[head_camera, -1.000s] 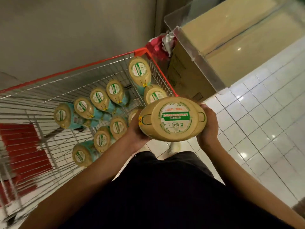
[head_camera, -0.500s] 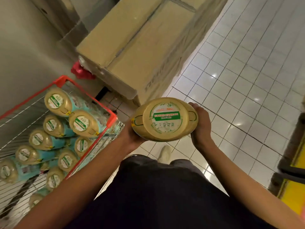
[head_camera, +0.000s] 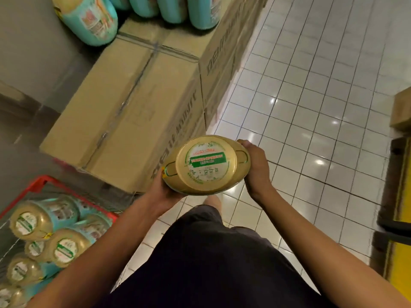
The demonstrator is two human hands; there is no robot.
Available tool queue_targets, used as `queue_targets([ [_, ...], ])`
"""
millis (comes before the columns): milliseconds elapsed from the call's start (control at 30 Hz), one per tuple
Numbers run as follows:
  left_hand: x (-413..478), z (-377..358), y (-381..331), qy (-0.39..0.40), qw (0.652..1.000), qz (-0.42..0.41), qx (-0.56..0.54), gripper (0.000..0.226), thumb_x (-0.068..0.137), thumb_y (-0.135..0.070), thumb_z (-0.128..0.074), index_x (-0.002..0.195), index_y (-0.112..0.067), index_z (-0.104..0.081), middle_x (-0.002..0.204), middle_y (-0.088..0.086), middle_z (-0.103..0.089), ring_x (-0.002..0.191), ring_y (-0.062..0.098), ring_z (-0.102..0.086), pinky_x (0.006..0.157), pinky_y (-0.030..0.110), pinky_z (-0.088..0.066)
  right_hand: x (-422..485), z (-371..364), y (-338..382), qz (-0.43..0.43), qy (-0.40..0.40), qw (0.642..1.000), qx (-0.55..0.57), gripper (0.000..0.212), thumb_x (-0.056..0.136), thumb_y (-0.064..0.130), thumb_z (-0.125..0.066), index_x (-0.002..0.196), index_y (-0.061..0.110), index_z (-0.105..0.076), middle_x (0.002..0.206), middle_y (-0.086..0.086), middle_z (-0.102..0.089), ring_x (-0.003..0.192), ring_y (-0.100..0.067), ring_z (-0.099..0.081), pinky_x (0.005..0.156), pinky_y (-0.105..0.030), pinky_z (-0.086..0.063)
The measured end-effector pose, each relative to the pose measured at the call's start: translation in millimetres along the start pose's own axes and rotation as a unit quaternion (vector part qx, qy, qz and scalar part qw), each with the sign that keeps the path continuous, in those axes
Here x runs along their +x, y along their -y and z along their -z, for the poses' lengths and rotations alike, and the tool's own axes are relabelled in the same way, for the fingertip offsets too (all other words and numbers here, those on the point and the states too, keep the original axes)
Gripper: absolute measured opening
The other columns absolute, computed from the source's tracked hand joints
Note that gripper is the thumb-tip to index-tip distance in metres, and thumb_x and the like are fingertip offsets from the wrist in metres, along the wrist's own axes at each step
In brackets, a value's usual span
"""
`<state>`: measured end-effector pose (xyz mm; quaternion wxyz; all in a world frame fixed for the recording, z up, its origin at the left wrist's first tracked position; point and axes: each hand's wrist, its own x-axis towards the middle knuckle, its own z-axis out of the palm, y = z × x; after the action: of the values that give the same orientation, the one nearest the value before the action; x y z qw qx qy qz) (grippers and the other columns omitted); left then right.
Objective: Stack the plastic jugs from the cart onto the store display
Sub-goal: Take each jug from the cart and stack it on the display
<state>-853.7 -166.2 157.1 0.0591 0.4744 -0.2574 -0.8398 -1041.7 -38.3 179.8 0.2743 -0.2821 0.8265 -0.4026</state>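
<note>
Since my left grip (head_camera: 165,188) and right grip (head_camera: 255,167) clasp the gold-topped plastic jug (head_camera: 206,165) between them, one on each side, I should carry it level and lower it onto the brown cardboard boxes (head_camera: 133,96) ahead-left, snug beside the turquoise jugs (head_camera: 89,21) beyond.

Teal jugs (head_camera: 89,21) lie on stacked cardboard boxes (head_camera: 133,96), which stand on the white tiled floor (head_camera: 311,107).
</note>
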Motion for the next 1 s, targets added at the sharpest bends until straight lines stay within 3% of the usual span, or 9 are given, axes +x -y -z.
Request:
queue_targets([
  [133,43,-23,-54,-0.009,1.0,-0.018,-0.018,0.035,0.103,-0.031,-0.048,0.101,-0.015,-0.08,0.111,0.013,-0.073,0.097,0.028,-0.071,0.091,0.046,-0.056,70,13,21,-0.014,-0.003,0.998,0.061,0.022,0.097,0.0,-0.05,0.079,-0.01,-0.056,0.065,-0.007,-0.054,0.056,-0.003,-0.041,0.053,-0.015,-0.036],
  [233,71,-41,-95,-0.007,0.999,-0.031,-0.037,0.04,0.105,-0.03,-0.045,0.097,-0.016,-0.081,0.103,0.011,-0.076,0.089,0.024,-0.075,0.077,0.04,-0.064,125,21,39,-0.026,0.001,0.994,0.111,0.026,0.099,0.001,-0.047,0.076,-0.01,-0.052,0.064,-0.001,-0.051,0.054,-0.001,-0.039,0.05,-0.013,-0.034],
  [333,93,-60,-133,-0.028,0.996,-0.065,-0.052,0.043,0.105,-0.029,-0.045,0.088,-0.017,-0.083,0.096,0.01,-0.077,0.084,0.023,-0.075,0.068,0.035,-0.064,176,23,55,-0.032,0.012,0.982,0.188,0.033,0.101,0.01,-0.043,0.075,-0.011,-0.045,0.066,-0.007,-0.046,0.06,-0.009,-0.037,0.052,-0.019,-0.032],
  [567,133,-85,-203,-0.053,0.982,-0.119,-0.134,0.03,0.088,-0.03,-0.057,0.084,-0.019,-0.085,0.095,0.007,-0.078,0.088,0.022,-0.075,0.082,0.037,-0.063,290,8,83,-0.04,0.064,0.971,0.228,0.033,0.103,0.011,-0.045,0.081,-0.014,-0.052,0.067,-0.001,-0.054,0.059,-0.005,-0.047,0.052,-0.014,-0.04],
  [700,162,-76,-222,-0.113,0.952,-0.12,-0.258,0.046,0.102,-0.018,-0.045,0.079,-0.01,-0.083,0.083,0.008,-0.08,0.07,0.02,-0.078,0.055,0.03,-0.061,349,-11,108,-0.012,0.135,0.969,0.206,0.032,0.101,0.005,-0.044,0.078,-0.016,-0.049,0.063,0.003,-0.048,0.052,0.002,-0.043,0.048,-0.01,-0.035],
  [800,170,-80,-242,-0.124,0.926,-0.145,-0.327,0.027,0.087,-0.016,-0.06,0.079,-0.007,-0.084,0.089,0.012,-0.08,0.077,0.025,-0.079,0.061,0.036,-0.064,392,-27,133,-0.009,0.203,0.954,0.219,0.039,0.099,0.013,-0.044,0.06,0.013,-0.048,0.059,0.007,-0.041,0.055,-0.003,-0.037,0.05,-0.017,-0.034],
  [900,177,-76,-258,-0.09,0.872,-0.244,-0.416,0.02,0.099,-0.009,-0.057,0.104,-0.002,-0.076,0.097,0.021,-0.077,0.091,0.022,-0.077,0.103,0.041,-0.055,424,-42,154,0.079,0.264,0.95,0.144,0.033,0.09,0.026,-0.043,0.058,0.03,-0.045,0.056,0.018,-0.045,0.055,0.001,-0.037,0.052,-0.015,-0.031],
  [933,179,-72,-260,-0.057,0.87,-0.287,-0.397,0.021,0.094,-0.004,-0.063,0.112,0.002,-0.071,0.105,0.025,-0.074,0.101,0.023,-0.073,0.107,0.041,-0.052,432,-46,160,0.12,0.277,0.949,0.088,0.025,0.085,0.032,-0.042,0.061,0.035,-0.046,0.063,0.024,-0.05,0.059,0.006,-0.041,0.056,-0.013,-0.034],
  [1000,188,-77,-269,-0.055,0.846,-0.284,-0.448,0.026,0.091,-0.008,-0.063,0.115,0.0,-0.072,0.113,0.02,-0.074,0.107,0.026,-0.071,0.095,0.039,-0.059,452,-54,163,0.172,0.308,0.936,0.015,0.018,0.085,0.031,-0.043,0.083,0.048,-0.051,0.095,0.032,-0.057,0.085,0.016,-0.046,0.08,-0.005,-0.038],
])
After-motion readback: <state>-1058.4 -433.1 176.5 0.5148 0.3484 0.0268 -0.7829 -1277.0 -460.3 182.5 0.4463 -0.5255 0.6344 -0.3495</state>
